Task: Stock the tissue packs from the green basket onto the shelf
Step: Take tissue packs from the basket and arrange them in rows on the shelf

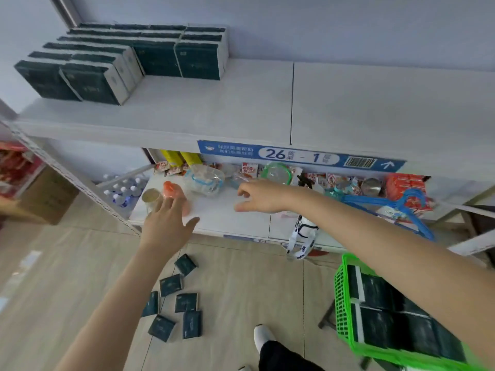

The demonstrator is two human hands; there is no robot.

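Dark, flat rectangular tissue packs (380,311) fill the green plastic lattice basket (340,298); stacked packs (107,65) line the smooth white shelf (214,108); loose packs (184,302), seemingly the same kind, litter the floor (241,290). Left hand (166,226) and right hand (263,196) hover empty, fingers relaxed.

A single wide-angle view, worn on the head, looks forward and steeply down at close range. The top shelf (187,108) lies above and beyond the fingers of the left hand (166,226) and right hand (262,195). The floor (241,290) lies beneath them, and the lower right edge cuts off the green basket (341,303).
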